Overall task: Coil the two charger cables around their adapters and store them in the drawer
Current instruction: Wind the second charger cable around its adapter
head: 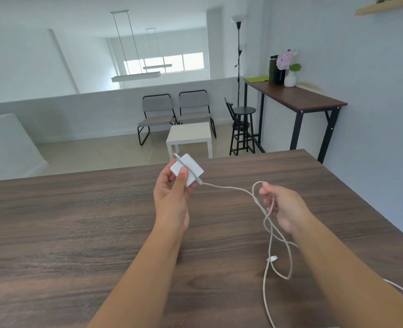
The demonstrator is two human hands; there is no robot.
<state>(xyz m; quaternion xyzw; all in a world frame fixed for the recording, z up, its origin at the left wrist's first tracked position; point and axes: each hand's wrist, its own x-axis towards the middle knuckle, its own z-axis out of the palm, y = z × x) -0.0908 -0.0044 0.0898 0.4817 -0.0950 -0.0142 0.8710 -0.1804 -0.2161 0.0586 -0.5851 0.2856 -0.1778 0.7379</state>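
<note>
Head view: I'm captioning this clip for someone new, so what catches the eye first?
The left hand holds a white charger adapter above the dark wooden table, mid-frame. From it a pale braided cable runs to the right hand, which pinches a loop.

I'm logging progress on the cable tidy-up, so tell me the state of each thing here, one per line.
Square white charger adapter: lifted, about one cable turn across it.
Pale braided cable: mostly uncoiled, looping down to the dark wooden table.
Left hand: grips the adapter.
Right hand: holds a cable loop.
</note>
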